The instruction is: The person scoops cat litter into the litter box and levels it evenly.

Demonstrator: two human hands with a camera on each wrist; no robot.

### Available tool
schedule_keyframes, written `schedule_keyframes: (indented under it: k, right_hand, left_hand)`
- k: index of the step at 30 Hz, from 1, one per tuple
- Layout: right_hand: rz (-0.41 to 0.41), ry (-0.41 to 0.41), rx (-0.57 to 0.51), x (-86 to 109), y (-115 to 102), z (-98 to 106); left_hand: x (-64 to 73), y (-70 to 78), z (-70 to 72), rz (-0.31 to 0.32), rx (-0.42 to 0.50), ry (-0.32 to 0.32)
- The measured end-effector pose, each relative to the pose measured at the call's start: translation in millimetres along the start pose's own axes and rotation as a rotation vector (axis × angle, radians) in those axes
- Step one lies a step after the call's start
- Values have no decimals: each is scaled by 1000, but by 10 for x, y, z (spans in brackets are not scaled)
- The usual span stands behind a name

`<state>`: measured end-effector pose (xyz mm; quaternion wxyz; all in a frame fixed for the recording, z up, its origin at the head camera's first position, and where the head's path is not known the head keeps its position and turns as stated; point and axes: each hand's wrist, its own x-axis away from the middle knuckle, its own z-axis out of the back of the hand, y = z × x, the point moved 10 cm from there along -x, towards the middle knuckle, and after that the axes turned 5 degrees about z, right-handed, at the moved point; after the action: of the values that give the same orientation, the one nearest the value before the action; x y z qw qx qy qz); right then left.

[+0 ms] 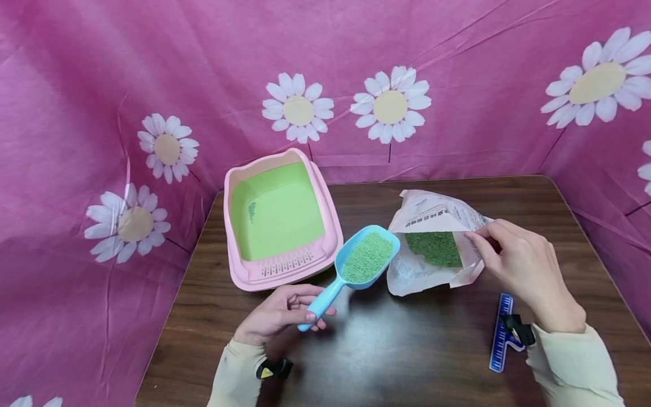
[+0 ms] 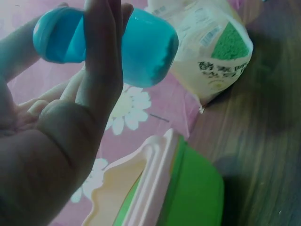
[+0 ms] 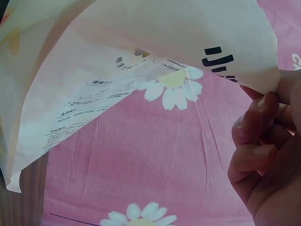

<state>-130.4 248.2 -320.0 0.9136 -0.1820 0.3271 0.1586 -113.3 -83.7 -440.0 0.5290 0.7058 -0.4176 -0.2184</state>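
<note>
My left hand grips the handle of a light blue scoop, which is heaped with green pellets. The scoop is held above the table, its bowl between the litter box and the bag. My right hand pinches the top edge of a white printed bag, keeping its mouth spread. More green litter shows inside the bag. In the right wrist view the bag's paper stretches from the pinching fingers. The left wrist view shows the scoop from below, partly behind the fingers.
A pink-rimmed litter box with a green inside stands at the left, a small dark green patch on its inner wall. A blue sealing clip lies by the right wrist. Pink flowered cloth hangs behind the brown table.
</note>
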Motion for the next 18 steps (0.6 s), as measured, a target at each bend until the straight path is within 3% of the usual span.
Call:
schedule_keyframes:
  k: [8,18]
  right_hand:
    - [0,5,-4,6,4,7]
    - [8,12,-6,2,0,11]
  left_hand:
    - [126,108,207,-11,26,153]
    - [253,212,417,-61,30,273]
